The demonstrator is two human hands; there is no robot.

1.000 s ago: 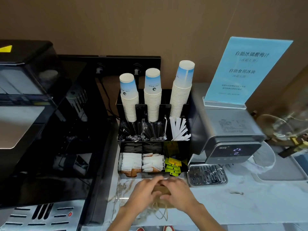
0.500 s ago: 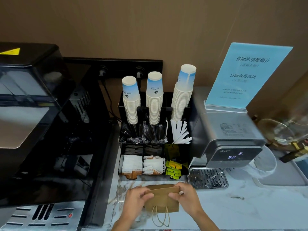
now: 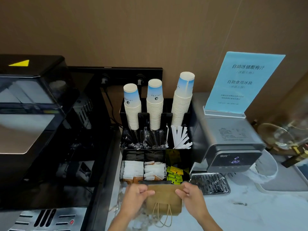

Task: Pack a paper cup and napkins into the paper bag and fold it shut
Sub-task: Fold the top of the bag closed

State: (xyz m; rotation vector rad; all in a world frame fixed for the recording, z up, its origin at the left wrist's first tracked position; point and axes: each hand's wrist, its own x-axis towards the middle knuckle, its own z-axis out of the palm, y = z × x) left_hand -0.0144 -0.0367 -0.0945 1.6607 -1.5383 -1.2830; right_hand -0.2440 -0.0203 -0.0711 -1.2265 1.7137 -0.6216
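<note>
A small brown paper bag (image 3: 164, 200) with twine handles lies on the marble counter, its handles hanging toward me. My left hand (image 3: 135, 196) grips its upper left corner and my right hand (image 3: 191, 196) grips its upper right corner, holding the far edge up. Three stacks of white-and-blue paper cups (image 3: 154, 105) stand upside down in a black organiser (image 3: 179, 157) just behind the bag. White napkins or sachets (image 3: 134, 169) fill the organiser's front left compartments. The inside of the bag is hidden.
A black coffee machine (image 3: 41, 130) fills the left side. A grey dispenser (image 3: 233, 144) with a drip tray (image 3: 210, 182) stands right of the organiser, with a blue sign (image 3: 243, 82) on top. A grey tray with glassware (image 3: 283, 137) sits far right.
Both hands, which lay close together over the bag, have moved apart to its two upper corners and lifted its far edge. The bag now shows between them.
</note>
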